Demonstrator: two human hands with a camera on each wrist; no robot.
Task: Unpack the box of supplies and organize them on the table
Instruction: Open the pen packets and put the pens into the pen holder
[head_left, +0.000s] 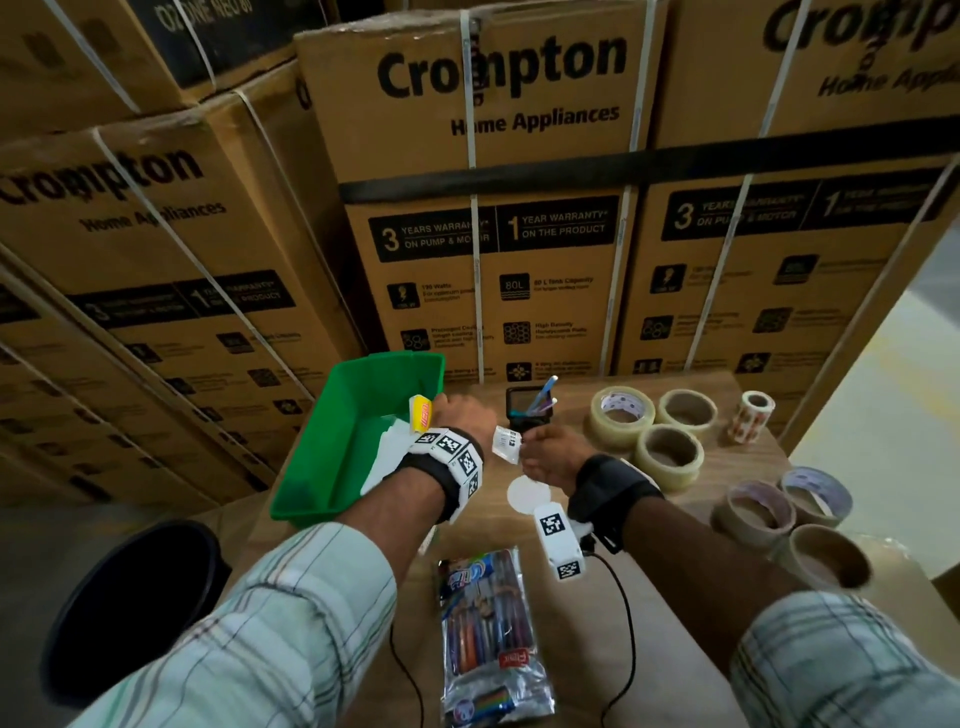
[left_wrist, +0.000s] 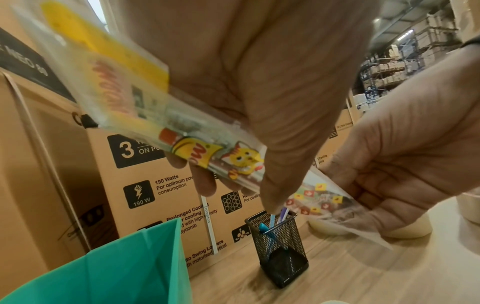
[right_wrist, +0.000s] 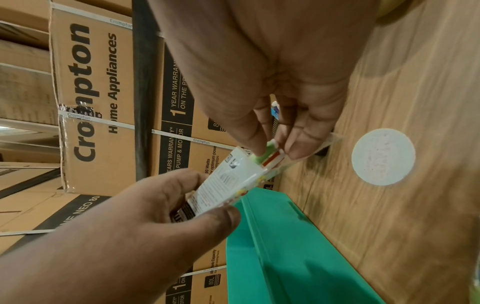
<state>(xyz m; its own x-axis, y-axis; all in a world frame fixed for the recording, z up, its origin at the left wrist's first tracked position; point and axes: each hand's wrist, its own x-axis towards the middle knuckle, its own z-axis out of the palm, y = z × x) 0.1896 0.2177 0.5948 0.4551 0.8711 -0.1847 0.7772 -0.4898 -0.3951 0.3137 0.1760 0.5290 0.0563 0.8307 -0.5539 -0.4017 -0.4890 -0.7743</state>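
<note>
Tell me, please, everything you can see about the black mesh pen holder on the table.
The pen holder is a small, square, black cup that looks like wire mesh, with a solid rim and an open top. It stands upright on the wooden table, just to the right of the green bin and left of the tape rolls, close to the stacked cartons. A few pens, blue and purple, lean inside it and stick out above the rim. Neither hand touches it; both are held above it.

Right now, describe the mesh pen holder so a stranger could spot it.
Find the wooden table before the stacked cartons. Between the green bin and the tape rolls stands the pen holder: the only black wire-mesh cup, with pens sticking out.
</note>
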